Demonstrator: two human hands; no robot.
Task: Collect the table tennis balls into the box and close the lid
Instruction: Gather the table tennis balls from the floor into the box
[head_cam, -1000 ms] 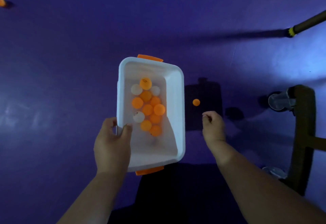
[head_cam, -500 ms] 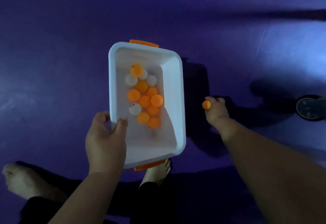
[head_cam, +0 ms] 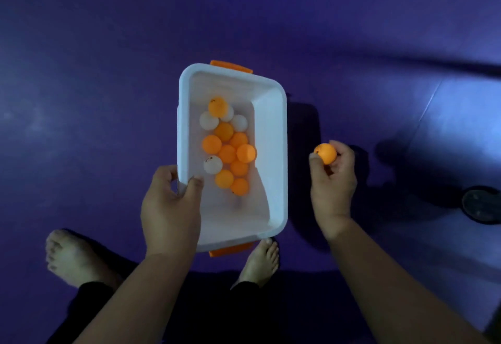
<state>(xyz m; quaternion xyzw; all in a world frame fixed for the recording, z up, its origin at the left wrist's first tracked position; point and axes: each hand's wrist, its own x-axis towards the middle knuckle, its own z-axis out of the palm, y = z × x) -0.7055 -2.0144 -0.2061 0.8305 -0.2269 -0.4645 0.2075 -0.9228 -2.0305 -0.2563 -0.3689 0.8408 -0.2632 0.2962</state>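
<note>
Right hand [head_cam: 332,183] is curled, thumb and fingertips pinching one orange ball [head_cam: 325,153]; nothing else in it. Ball looks clear of the floor.

Left hand [head_cam: 170,208] grips the near-left rim of the white box [head_cam: 271,132], thumb hooked inside over the edge, fingers outside. Box looks held up above the purple floor [head_cam: 81,99]. It's open on top, lid not in view.

Box lies straight left of the held ball, near but apart, a strip of floor showing between its right wall and the hand. Its long axis runs away from the person, orange handles [head_cam: 230,66] at the far and near ends, so the ball meets the long right side first.

Inside is a cluster of balls [head_cam: 227,151], mostly orange, a few white, bunched toward the left wall.

Judgement: right hand is the nearer one. Next is a short carry leftward over the right wall, then let go.

Bare feet [head_cam: 69,255] show below the box. Dark round thing [head_cam: 481,205] at far right, can't identify.
</note>
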